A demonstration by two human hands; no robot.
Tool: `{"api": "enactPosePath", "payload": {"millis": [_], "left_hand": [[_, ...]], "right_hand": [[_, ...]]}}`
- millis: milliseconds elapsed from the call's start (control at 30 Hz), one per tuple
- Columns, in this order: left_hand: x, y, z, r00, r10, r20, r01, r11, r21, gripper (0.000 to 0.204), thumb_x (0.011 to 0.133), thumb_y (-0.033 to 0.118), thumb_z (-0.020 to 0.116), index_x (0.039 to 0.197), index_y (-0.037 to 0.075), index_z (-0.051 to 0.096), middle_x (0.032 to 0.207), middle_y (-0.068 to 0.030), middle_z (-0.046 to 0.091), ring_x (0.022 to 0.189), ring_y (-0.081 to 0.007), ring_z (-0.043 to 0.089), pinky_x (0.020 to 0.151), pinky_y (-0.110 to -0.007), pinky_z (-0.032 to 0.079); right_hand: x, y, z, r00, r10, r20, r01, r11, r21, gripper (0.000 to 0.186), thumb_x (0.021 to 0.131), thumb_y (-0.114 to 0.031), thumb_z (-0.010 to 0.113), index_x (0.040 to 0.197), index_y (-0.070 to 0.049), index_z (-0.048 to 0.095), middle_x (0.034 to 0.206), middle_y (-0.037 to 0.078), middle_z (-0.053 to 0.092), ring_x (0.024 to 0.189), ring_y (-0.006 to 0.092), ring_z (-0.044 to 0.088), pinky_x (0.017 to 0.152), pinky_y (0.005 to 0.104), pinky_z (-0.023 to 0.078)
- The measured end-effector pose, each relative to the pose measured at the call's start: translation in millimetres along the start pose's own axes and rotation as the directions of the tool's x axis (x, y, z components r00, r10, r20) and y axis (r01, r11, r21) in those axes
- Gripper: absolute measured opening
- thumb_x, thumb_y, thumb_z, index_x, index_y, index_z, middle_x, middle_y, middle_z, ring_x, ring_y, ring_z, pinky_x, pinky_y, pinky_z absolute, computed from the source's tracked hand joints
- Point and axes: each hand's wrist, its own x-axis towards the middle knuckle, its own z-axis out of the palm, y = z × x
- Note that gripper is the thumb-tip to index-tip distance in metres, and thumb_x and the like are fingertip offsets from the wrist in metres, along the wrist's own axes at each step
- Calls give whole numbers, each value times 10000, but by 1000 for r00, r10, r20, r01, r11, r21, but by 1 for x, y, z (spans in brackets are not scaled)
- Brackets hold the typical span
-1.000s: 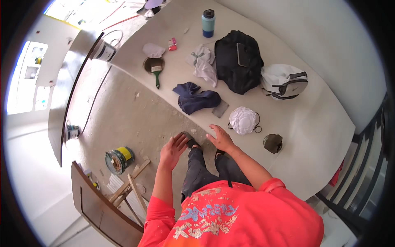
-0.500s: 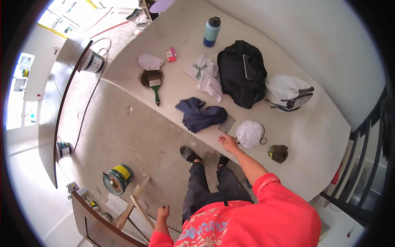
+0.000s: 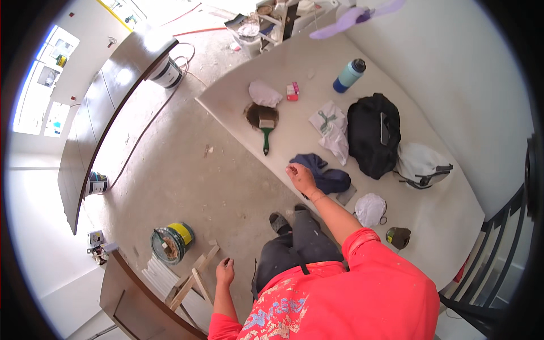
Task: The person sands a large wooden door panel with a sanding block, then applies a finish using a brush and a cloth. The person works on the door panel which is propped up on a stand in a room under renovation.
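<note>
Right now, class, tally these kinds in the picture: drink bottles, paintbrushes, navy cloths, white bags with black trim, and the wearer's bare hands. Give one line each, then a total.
Drink bottles: 1, the blue bottle
Paintbrushes: 1, the green-handled paintbrush
Navy cloths: 1, the navy cloth
White bags with black trim: 1, the white bag
Bare hands: 2, left hand and right hand
Total: 6

Two hands (image 3: 301, 178) (image 3: 225, 272), one bottle (image 3: 349, 76) (just the one)

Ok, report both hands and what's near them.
Right hand over navy cloth, contact unclear. Left hand apart, nothing visibly held. Green-handled paintbrush lies ahead, leftward.
</note>
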Motion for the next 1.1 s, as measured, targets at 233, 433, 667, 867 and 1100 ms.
{"api": "enactPosePath", "payload": {"millis": [233, 433, 667, 867, 1100], "left_hand": [[53, 76, -29, 999, -9, -45, 9, 1000, 5, 488, 992, 360, 686, 1323, 1, 701, 1296, -245, 711, 1202, -395, 688, 1040, -449, 529], [128, 201, -13, 973, 227, 45, -231, 961, 150, 477, 974, 356, 712, 1321, 29, 676, 1394, -233, 635, 1291, -409, 611, 1081, -477, 503], [277, 398, 68, 898, 428, 101, -438, 855, 276, 436, 917, 399, 766, 1143, 34, 689, 1184, -192, 677, 1130, -382, 669, 954, -468, 557], [362, 480, 123, 957, 286, 47, -286, 911, 298, 468, 806, 458, 847, 1014, 56, 726, 989, -160, 738, 918, -358, 748, 795, -466, 604], [338, 460, 72, 908, 398, 130, -416, 895, 163, 400, 831, 368, 805, 1013, 22, 725, 913, -175, 754, 883, -353, 757, 790, -480, 597]], "right_hand": [[151, -52, 35, 998, -38, -45, 29, 983, -179, 311, 968, -363, 694, 1069, -74, 744, 1026, 132, 779, 999, 351, 736, 871, 475, 576], [253, -49, 92, 926, 295, -236, -341, 921, -188, 553, 892, -437, 780, 1229, -12, 672, 1234, 228, 708, 1162, 417, 682, 992, 496, 552], [329, -23, 90, 911, 4, -413, -136, 948, -289, 548, 873, -344, 803, 1266, -5, 629, 1229, 214, 663, 1180, 418, 617, 1021, 505, 503], [387, -85, 83, 944, -308, -117, 193, 807, -558, 622, 791, -327, 862, 1280, -38, 609, 1194, 194, 653, 1140, 390, 613, 978, 506, 503], [400, -34, 28, 975, 195, 102, -218, 795, 567, 449, 982, -295, 669, 1365, -68, 604, 1338, 116, 678, 1255, 324, 642, 1077, 497, 506]]}}
